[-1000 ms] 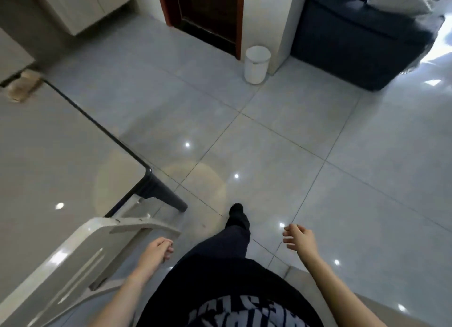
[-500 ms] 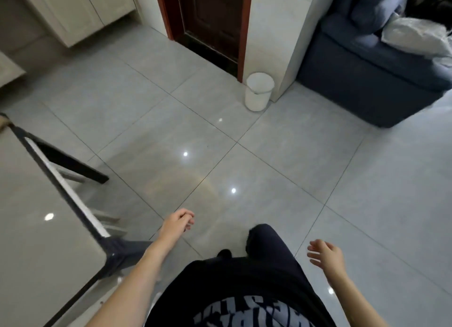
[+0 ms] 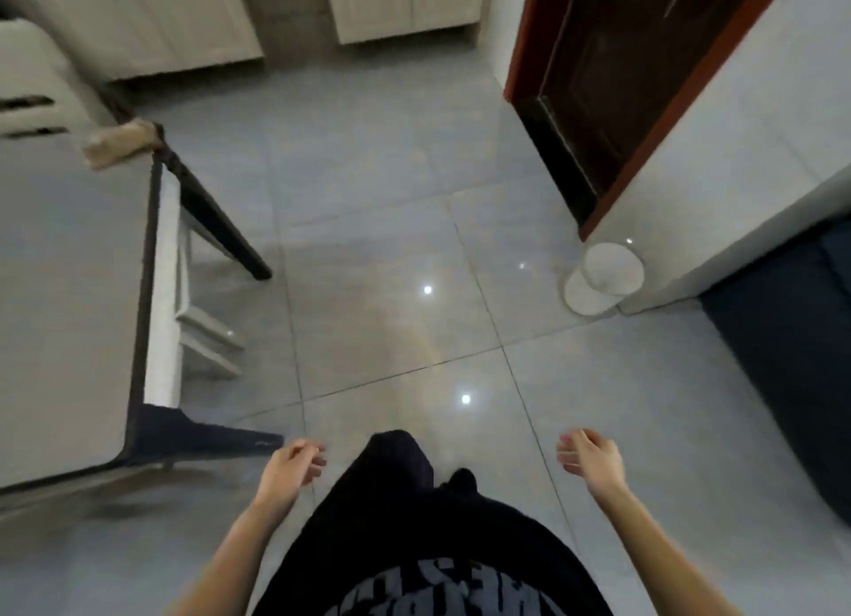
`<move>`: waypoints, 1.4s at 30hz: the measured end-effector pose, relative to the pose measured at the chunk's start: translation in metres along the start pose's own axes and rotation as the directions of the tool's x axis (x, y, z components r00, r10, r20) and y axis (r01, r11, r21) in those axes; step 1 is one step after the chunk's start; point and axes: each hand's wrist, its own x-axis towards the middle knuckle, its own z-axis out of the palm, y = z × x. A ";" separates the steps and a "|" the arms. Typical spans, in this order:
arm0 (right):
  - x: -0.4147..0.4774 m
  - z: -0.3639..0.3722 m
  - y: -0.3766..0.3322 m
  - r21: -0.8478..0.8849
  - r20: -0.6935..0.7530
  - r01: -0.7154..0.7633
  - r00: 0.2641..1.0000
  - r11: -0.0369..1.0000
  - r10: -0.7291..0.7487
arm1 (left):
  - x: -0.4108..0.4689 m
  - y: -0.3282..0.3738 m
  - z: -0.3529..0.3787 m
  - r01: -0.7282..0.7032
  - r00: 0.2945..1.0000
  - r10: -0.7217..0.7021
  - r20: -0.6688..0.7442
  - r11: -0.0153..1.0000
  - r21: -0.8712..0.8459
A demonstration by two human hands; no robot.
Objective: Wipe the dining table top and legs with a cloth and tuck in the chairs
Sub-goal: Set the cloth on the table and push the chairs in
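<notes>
1. The left hand [image 3: 294, 466] hangs over the floor with its fingers loosely curled and nothing in them. It is just off the near corner of the tabletop, close to the foot of the near table leg [image 3: 207, 440], but not touching it.
2. The right hand [image 3: 591, 461] is likewise slack, fingers half curled around nothing, above bare tile on the other side of the person's dark trouser leg [image 3: 400, 468].
3. The dining table [image 3: 69, 293] fills the left side, with a glossy grey top and a dark rim.
4. Its far table leg [image 3: 216, 215] is black and splays outward from the far corner to the floor.
5. The cloth [image 3: 119, 143], a crumpled tan wad, lies on the far corner of the tabletop, well apart from both hands.
6. A pale chair [image 3: 166, 293] sits under the tabletop's long edge between the two legs, its frame and rungs showing just past the rim.
7. Another pale chair [image 3: 27, 86] stands at the far end of the table, blurred.
8. On the grey tiled floor [image 3: 391, 201], a white waste bin [image 3: 603, 279] stands by the wall corner beside a dark door [image 3: 621, 86] with a reddish frame.
9. A navy sofa [image 3: 783, 362] is at the right edge, and cream cabinets [image 3: 184, 17] are along the far wall.
</notes>
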 end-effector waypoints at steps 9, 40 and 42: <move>0.114 0.105 -0.144 -0.237 0.305 0.171 0.948 0.956 -0.094 | 0.027 0.005 0.020 0.202 0.966 -0.236 -0.108 0.945 -0.258; 0.306 0.460 -0.673 -0.353 0.716 0.608 0.665 0.711 -0.213 | 0.348 0.432 -0.048 -0.029 0.877 -0.285 -0.386 0.772 -0.635; 0.289 0.501 -0.695 -0.322 0.798 0.677 0.571 0.662 -0.195 | 0.347 0.437 -0.057 -0.057 0.844 -0.317 -0.433 0.749 -0.660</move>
